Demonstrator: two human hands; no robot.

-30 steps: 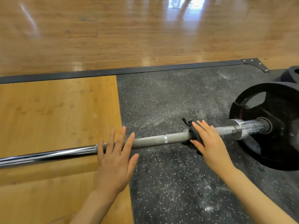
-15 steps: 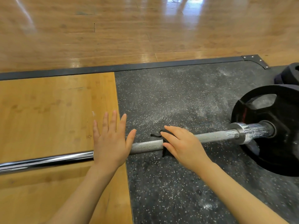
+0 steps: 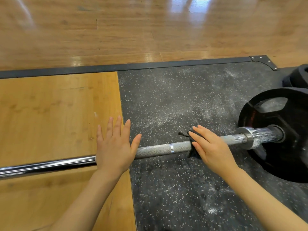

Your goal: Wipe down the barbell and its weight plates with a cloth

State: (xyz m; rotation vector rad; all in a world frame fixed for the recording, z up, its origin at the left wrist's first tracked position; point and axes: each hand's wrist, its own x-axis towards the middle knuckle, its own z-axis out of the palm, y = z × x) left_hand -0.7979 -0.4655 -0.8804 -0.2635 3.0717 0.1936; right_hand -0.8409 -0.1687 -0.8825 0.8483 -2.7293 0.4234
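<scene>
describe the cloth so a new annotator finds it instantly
Start at the black weight plate at the right and follow the barbell leftward to the right hand. The cloth is the small black rag draped over the bar under its straight fingers, the only soft thing on the bar.

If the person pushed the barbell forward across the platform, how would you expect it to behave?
The barbell would probably roll, since it rides on a round weight plate. It looks heavy, so it would start slowly. The flat left hand on the shaft likely steadies it.
</scene>
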